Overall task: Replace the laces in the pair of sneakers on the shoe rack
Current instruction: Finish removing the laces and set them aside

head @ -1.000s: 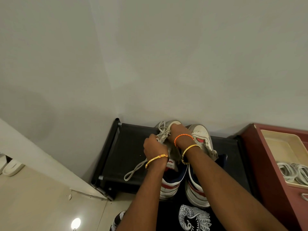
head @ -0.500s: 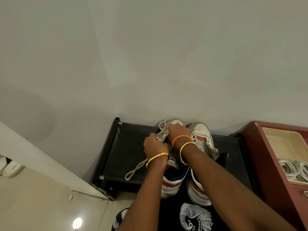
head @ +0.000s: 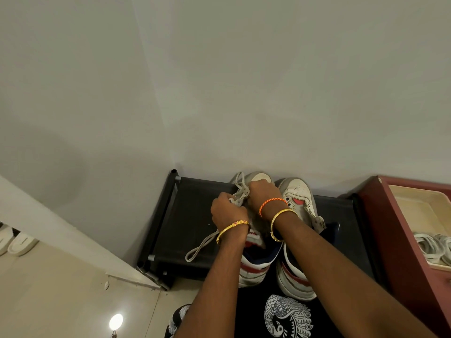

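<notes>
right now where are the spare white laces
In the head view they lie at the far right edge, bundled in the cream tray on the red cabinet: white laces, right of the shoe rack.

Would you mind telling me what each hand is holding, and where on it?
Both the left hand and the right hand pinch the grey lace over the left sneaker, near its toe-end eyelets.

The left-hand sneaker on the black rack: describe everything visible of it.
The left white sneaker has navy and red stripes near its heel and looks leather-like. It stands upright on the black shoe rack, toe toward the wall, beside its mate. Both the left hand and right hand grip its grey lace; a loop trails left across the rack.
</notes>
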A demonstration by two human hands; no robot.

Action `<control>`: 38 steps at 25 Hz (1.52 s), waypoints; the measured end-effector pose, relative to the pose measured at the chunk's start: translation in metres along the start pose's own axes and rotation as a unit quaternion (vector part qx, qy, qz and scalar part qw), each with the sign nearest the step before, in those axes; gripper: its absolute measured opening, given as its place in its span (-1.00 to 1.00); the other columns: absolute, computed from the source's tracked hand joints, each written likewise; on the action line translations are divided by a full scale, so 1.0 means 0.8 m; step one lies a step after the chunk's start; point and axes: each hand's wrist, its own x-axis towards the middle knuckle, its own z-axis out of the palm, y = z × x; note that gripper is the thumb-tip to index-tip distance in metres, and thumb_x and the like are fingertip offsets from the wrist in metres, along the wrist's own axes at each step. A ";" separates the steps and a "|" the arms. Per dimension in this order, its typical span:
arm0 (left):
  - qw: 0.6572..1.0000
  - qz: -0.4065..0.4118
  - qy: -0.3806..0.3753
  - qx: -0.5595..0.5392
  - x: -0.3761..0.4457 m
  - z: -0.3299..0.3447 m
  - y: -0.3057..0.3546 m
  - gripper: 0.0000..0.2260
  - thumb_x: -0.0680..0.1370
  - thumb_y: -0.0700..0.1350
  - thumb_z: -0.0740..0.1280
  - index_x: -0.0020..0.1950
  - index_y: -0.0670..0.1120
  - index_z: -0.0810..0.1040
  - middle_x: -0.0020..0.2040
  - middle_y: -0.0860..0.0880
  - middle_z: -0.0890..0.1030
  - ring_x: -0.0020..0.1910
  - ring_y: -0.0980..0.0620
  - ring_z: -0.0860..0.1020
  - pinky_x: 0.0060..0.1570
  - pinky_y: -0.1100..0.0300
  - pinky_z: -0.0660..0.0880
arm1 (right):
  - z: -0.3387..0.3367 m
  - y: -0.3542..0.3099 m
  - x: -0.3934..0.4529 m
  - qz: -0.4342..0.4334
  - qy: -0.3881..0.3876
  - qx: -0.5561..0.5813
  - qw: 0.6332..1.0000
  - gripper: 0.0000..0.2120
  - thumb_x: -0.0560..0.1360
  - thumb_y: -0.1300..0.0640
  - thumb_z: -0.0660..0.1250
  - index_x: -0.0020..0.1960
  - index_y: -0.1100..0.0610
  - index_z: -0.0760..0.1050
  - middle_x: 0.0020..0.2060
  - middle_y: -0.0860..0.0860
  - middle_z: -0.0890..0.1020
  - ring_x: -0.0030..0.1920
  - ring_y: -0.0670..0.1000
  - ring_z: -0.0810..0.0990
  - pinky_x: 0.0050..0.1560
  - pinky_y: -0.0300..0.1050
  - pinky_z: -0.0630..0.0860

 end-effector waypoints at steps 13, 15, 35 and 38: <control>0.998 -0.031 0.050 -0.032 -0.003 0.000 0.006 -0.70 0.48 -0.37 0.33 0.20 -0.18 0.50 0.19 -0.16 0.51 0.13 -0.08 0.52 0.01 0.19 0.47 | -0.048 0.049 -0.082 -0.028 -0.017 0.328 0.944 -0.83 0.48 0.24 0.28 -0.16 0.34 0.56 -0.28 0.22 0.59 -0.28 0.02 0.47 -0.24 -0.13 0.37; 0.997 -0.027 0.057 -0.034 -0.005 0.000 0.007 -0.69 0.48 -0.39 0.31 0.20 -0.18 0.50 0.19 -0.16 0.50 0.13 -0.08 0.52 0.02 0.18 0.47 | -0.042 0.053 -0.084 -0.031 -0.005 0.368 0.929 -0.80 0.49 0.23 0.27 -0.14 0.38 0.55 -0.21 0.32 0.59 -0.26 0.11 0.48 -0.19 -0.06 0.40; 0.915 0.310 -0.098 0.239 -0.027 0.002 0.027 -0.43 0.47 0.12 0.36 0.43 0.11 0.27 0.45 0.01 0.26 0.50 -0.07 0.04 0.40 -0.18 0.01 | -0.131 0.069 -0.145 0.017 0.134 0.898 0.418 -0.60 0.50 0.19 0.00 -0.48 0.11 0.37 -0.48 0.08 0.54 -0.36 0.09 0.59 -0.10 -0.04 0.58; 0.931 0.279 -0.060 0.228 -0.027 -0.006 0.036 -0.70 0.53 0.06 0.30 0.19 -0.06 0.56 0.17 -0.11 0.54 0.23 -0.13 0.44 0.18 -0.02 0.40 | -0.178 0.072 -0.170 0.051 0.178 0.876 0.446 -0.65 0.53 0.19 0.03 -0.44 0.08 0.23 -0.59 -0.05 0.25 -0.64 -0.10 0.18 -0.60 -0.34 0.26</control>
